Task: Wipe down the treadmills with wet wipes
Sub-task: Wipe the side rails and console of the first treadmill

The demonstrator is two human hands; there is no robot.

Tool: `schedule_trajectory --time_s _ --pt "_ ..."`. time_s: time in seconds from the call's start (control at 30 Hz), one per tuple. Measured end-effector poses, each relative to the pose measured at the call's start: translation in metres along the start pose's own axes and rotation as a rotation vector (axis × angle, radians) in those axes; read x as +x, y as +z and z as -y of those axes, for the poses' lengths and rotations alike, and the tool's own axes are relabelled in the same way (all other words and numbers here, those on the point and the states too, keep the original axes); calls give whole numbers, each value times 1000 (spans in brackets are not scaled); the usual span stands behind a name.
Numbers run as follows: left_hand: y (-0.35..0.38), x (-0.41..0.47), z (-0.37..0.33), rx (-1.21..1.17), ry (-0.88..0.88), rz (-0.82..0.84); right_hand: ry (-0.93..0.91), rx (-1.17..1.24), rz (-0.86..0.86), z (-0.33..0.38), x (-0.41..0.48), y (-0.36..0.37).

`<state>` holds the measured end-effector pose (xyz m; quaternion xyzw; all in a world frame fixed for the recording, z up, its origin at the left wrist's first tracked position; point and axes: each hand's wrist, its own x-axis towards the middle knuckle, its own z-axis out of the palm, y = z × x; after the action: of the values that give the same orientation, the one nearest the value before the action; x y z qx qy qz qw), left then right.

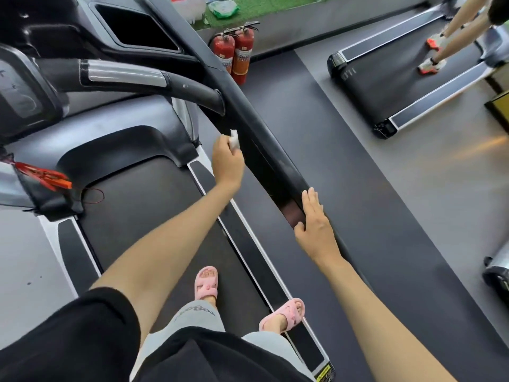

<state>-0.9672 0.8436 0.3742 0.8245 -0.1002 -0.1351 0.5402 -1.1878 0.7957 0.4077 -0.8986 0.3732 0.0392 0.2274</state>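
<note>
I stand on the belt [154,210] of a black and silver treadmill. Its long black side handrail [264,133] runs diagonally from upper left to lower right. My left hand [227,158] grips a crumpled white wet wipe [234,139] and holds it against the inner side of that handrail. Further down the rail, my right hand [314,224] rests on it with fingers straight and the thumb on the inner face. The console [132,26] and a silver-sleeved front grip bar [126,75] are at the upper left.
A red safety clip with cord [49,177] hangs at the left. Two red fire extinguishers [237,51] stand on the floor beyond the rail. Another person walks on a second treadmill [407,75] at the upper right. Bags lie on green turf [223,8] at the top.
</note>
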Motion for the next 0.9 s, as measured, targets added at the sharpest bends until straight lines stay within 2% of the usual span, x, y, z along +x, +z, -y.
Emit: schedule_trajectory --time_s 0.1,0.23,0.33,0.37,0.4,0.47,0.53,0.57,0.6,0.67,0.8,0.83,0.9 --pt "16 6 -10 3 5 54 5 17 8 -1 0 -2" --pt "46 -61 -12 -71 90 43 -10 37 2 -1 0 -3" --pt "41 -107 10 -31 368 362 -34 34 8 -4 1 -7" --pt "36 -111 15 -7 458 440 -41 26 17 -5 1 -8" --pt "31 -106 16 9 505 442 -50 15 27 -5 1 -9" --pt "22 -77 10 11 418 284 -56 -5 33 -6 1 -8" --pt "10 -33 3 10 176 59 -48 -12 27 -6 1 -4" --pt "4 -12 1 9 59 1 -44 -15 29 -7 2 -3" --pt "3 2 -1 9 -3 -6 -45 -22 34 -7 2 -2" --pt "13 5 -9 5 17 37 -52 -30 41 -9 2 -3" --pt "53 -68 -21 -70 -34 6 -76 -8 74 -13 -1 -11" --pt "59 -92 -18 -86 -5 22 -69 9 83 -14 -3 -12" --pt "61 -134 -5 -82 159 189 -19 51 64 -19 -14 -13"
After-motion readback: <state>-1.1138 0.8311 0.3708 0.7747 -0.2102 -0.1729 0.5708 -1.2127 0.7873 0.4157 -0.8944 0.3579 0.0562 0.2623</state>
